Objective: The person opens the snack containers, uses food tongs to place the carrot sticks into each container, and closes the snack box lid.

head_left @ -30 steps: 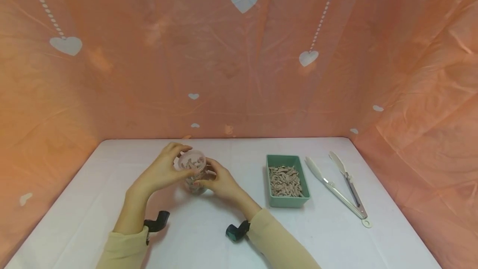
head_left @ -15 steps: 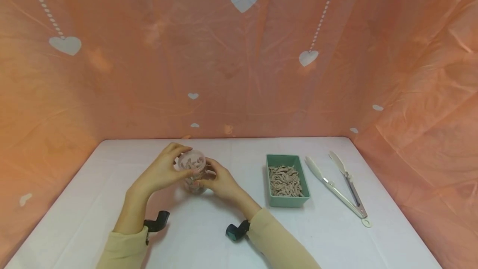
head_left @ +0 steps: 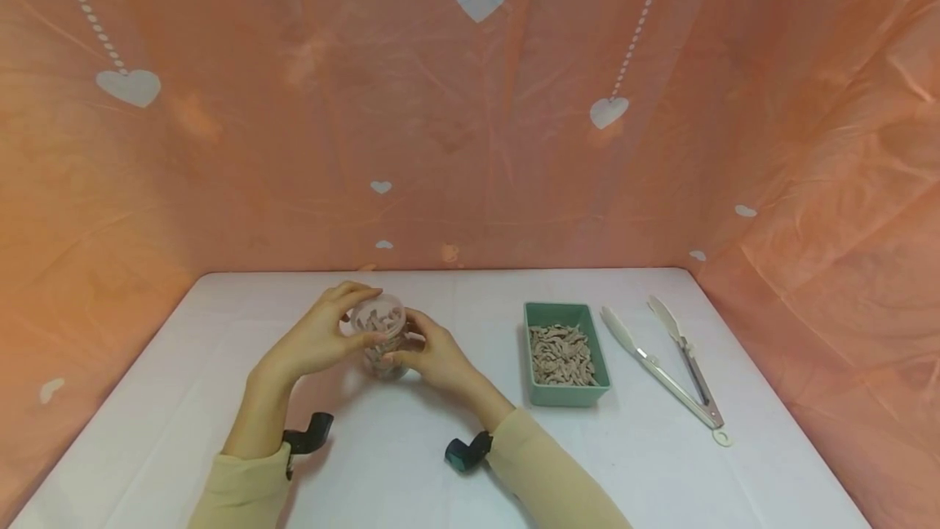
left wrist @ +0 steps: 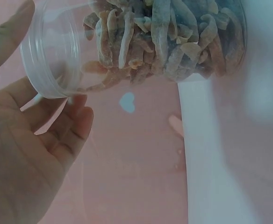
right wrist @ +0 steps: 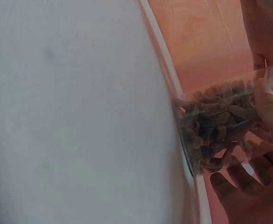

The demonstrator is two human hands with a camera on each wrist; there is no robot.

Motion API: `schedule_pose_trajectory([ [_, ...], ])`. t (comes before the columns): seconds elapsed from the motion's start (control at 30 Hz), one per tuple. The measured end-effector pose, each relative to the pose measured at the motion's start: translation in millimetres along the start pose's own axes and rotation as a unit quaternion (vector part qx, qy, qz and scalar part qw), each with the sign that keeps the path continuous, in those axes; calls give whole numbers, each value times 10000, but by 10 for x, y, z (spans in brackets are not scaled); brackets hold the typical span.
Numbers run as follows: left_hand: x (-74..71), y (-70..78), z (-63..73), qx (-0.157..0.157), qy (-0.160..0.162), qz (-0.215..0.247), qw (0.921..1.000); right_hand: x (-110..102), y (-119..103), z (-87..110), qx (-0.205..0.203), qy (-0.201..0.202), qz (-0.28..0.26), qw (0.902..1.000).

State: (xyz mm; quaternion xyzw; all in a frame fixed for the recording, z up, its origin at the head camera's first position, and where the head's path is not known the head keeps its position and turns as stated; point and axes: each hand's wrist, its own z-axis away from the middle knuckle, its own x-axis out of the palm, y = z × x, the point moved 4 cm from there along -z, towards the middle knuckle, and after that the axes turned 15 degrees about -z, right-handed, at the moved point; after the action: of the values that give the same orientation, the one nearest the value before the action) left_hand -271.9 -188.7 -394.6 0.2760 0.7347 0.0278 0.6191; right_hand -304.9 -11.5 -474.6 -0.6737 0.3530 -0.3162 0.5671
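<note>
A clear plastic jar (head_left: 377, 366) stands upright on the table at the left of centre in the head view. Dried brownish strips (left wrist: 160, 37) fill much of it. My left hand (head_left: 317, 340) grips the clear lid (left wrist: 50, 81) at the jar's top, thumb on the near side and fingers round the far side. Lower down, my right hand (head_left: 439, 359) holds the jar's body, its thumb (right wrist: 269, 105) lying across the front. Part of the jar's wall is hidden behind the fingers.
To the right stands a green rectangular tub (head_left: 569, 395) with more dried strips in it. Beyond it lies a pair of tongs (head_left: 671, 382), spread apart. The white table (head_left: 411, 472) meets an orange cloth backdrop (head_left: 470, 145) at the back and sides.
</note>
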Motion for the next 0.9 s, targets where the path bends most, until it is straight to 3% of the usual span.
schedule_pose_trajectory([
  [0.4,-15,-7,8,31,-143,148,9998,-26,-44,18,-22,46,316,9995],
  [0.6,-30,11,34,-186,-366,13,9992,-49,-99,46,154,5,1007,9948],
  [0.73,-86,28,69,-220,-155,-223,9994,-66,-211,81,125,26,1324,9911],
  [0.9,-183,19,145,-349,278,-570,9974,-117,-411,142,-246,147,1797,9833],
])
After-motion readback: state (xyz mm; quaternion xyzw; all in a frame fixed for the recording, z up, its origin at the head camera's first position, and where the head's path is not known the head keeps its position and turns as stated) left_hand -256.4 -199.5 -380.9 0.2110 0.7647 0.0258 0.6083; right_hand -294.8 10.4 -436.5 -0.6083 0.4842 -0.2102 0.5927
